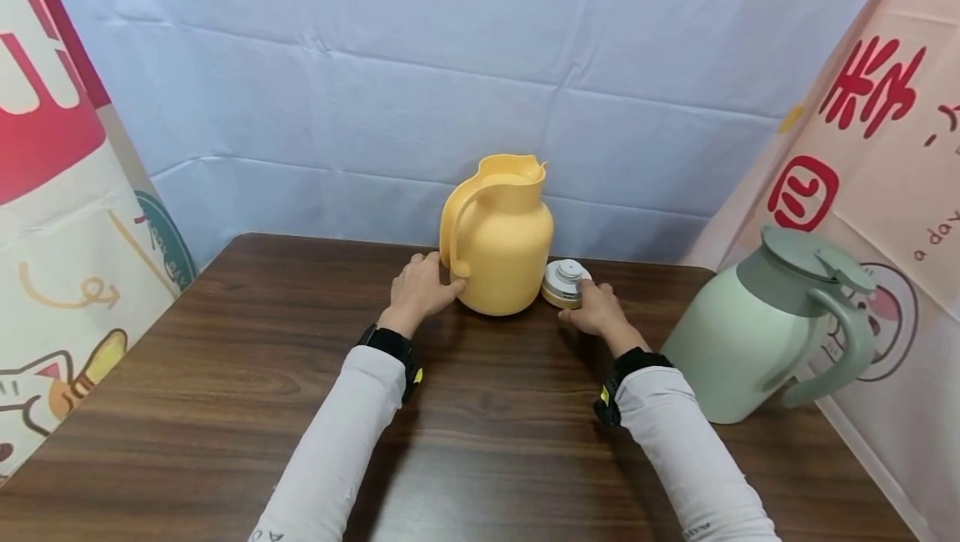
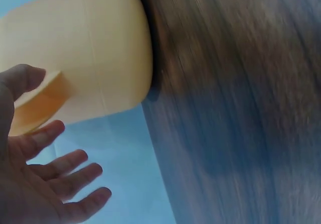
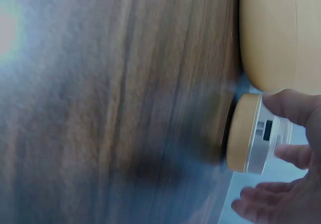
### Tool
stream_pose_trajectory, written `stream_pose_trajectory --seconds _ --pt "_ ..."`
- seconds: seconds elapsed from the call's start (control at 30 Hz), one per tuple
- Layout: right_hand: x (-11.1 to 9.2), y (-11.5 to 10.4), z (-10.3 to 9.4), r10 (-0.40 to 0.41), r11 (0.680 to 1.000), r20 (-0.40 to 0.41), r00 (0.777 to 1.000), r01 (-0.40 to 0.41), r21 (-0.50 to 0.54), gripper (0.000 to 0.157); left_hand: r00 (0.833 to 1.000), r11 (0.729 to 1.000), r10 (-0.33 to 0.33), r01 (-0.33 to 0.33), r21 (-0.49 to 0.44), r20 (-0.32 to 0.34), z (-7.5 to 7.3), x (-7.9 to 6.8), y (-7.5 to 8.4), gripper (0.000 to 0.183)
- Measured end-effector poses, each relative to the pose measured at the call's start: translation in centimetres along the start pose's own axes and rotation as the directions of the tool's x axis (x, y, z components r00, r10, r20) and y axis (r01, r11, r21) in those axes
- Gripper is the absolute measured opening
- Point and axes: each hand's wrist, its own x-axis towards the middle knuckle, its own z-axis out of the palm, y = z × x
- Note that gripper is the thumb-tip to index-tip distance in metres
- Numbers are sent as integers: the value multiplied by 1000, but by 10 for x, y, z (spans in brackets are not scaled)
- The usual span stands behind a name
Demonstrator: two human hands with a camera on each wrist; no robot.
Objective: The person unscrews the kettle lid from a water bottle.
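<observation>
A yellow thermos jug stands upright at the table's back edge, its top uncovered and its handle to the left. Beside that handle is my left hand, thumb close to the handle's lower end and the other fingers spread; contact cannot be told. To the right of the jug, its lid lies yellow side down, white stopper part up. At the lid's right side my right hand holds its fingers apart, the thumb and forefinger near the white part. Whether they touch it is unclear.
A pale green thermos jug with its lid on stands at the right of the brown wooden table. Behind hangs a pale blue cloth. Printed cloths hang at both sides.
</observation>
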Motion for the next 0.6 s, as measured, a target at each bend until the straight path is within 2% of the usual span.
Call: stream_pose_trajectory --seconds 0.13,0.3,0.43,0.6 --pt "-9 -3 -2 14 999 22 1000 -13 -38 72 1000 999 -6 6 41 -6 5 -5 3 56" --pt "-24 -7 -6 -14 999 25 1000 15 -38 71 1000 984 5 -4 177 -4 14 -15 6 53" --pt "-36 -7 -7 -23 998 27 999 24 -59 72 999 976 48 -51 210 21 19 -24 11 53" --pt "-48 -6 -12 20 996 17 1000 -18 -91 72 993 963 91 -108 247 78 25 -32 20 47"
